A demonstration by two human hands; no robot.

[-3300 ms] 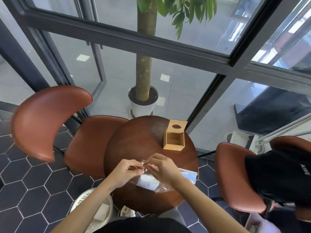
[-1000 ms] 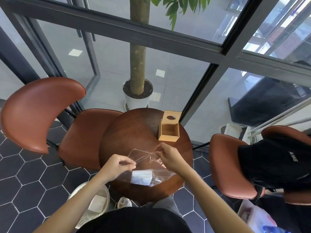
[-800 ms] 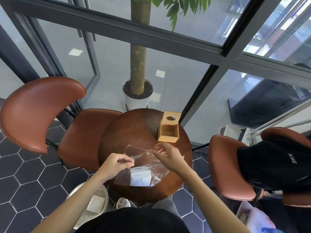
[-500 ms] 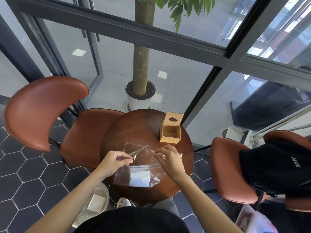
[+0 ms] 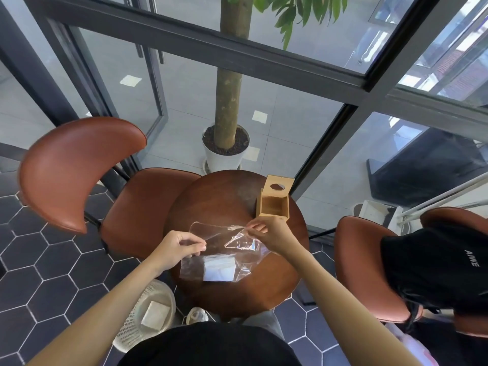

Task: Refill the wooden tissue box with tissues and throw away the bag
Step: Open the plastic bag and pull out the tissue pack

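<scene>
A clear plastic bag (image 5: pixel 211 235) lies on the round wooden table (image 5: pixel 227 202), its mouth pulled wide. My left hand (image 5: pixel 177 247) pinches the near left edge of the opening. My right hand (image 5: pixel 272 231) pinches the far right edge. A white stack of tissues (image 5: pixel 219 269) sits inside the bag at its near end. The wooden tissue box (image 5: pixel 274 200) stands at the far right of the table, its lid with an oval hole tipped up and its inside empty.
A white mesh waste basket (image 5: pixel 148 313) with a white item in it stands on the floor at the near left. Brown chairs flank the table: one chair (image 5: pixel 76 167) left, another chair (image 5: pixel 367 265) right, bearing a black bag (image 5: pixel 438 262). A potted tree (image 5: pixel 227 143) stands beyond.
My hands have drawn apart, spreading the bag's mouth open. Earlier they worked close together at the bag's closed top. The tissues have stayed inside.
</scene>
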